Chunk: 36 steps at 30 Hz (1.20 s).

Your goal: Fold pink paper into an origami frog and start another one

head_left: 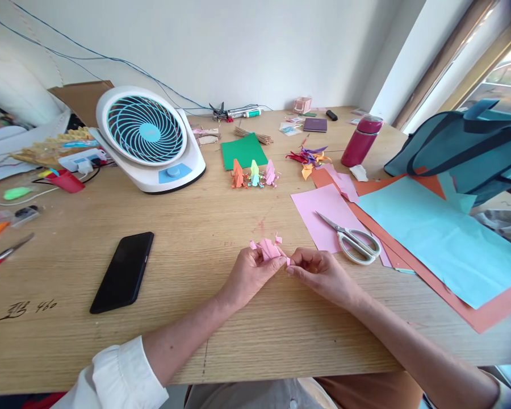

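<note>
A small pink origami figure (267, 249) with curled paper limbs is held just above the near middle of the wooden table. My left hand (252, 275) grips its body between thumb and fingers. At the figure's lower right limb, my right hand (319, 271) pinches the paper tip with thumb and forefinger. Beyond the hands stand three similar folded figures, an orange one (238, 174), a green one (255, 173) and a pink one (271, 172). White-handled scissors (360, 245) lie to the right on a pink paper sheet (313, 213).
Blue paper (447, 227) overlaps orange sheets on the right, near a teal bag (468, 147) and a red flask (361, 141). A black phone (123, 271) lies left of my hands. A white fan (149, 136) stands behind it. Green paper (243, 152) lies at the back.
</note>
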Tool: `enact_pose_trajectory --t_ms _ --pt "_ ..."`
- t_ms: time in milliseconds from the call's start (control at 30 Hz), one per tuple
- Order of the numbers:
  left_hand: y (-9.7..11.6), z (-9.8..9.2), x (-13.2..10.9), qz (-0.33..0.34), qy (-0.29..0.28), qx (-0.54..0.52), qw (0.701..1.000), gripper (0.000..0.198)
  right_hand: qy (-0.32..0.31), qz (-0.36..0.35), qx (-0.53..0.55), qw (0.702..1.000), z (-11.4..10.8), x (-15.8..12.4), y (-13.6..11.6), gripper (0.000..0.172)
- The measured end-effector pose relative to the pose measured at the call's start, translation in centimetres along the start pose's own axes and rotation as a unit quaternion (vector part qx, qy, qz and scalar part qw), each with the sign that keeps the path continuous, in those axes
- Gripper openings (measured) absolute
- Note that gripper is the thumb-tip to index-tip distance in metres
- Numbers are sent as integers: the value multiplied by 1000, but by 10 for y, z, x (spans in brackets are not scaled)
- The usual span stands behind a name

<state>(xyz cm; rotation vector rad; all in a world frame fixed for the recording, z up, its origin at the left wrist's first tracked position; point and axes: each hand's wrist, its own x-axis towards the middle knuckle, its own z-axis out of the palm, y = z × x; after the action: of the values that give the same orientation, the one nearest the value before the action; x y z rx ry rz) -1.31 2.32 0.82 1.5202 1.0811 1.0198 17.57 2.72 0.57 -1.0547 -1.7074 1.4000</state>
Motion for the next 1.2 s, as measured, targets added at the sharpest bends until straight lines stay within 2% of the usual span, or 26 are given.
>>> enact_pose_trajectory --t_ms 100,200,400,633,967,1200 --pt "3 0 1 24 -22 -5 999 16 12 -14 -29 999 2 -1 -5 25" --pt "6 1 1 46 -17 -4 999 24 13 -28 -66 997 3 -2 -11 19" --pt "6 -2 0 23 1 32 999 21 32 -44 -102 993 3 -4 -12 12" --pt "3 -4 0 44 11 60 997 22 42 -106 -150 982 2 -6 -9 7" --pt "4 -3 1 21 3 56 998 28 70 -198 -191 959 1 -4 -2 15" --pt "4 -1 0 40 12 22 999 31 64 -145 -192 968 3 -3 -4 13"
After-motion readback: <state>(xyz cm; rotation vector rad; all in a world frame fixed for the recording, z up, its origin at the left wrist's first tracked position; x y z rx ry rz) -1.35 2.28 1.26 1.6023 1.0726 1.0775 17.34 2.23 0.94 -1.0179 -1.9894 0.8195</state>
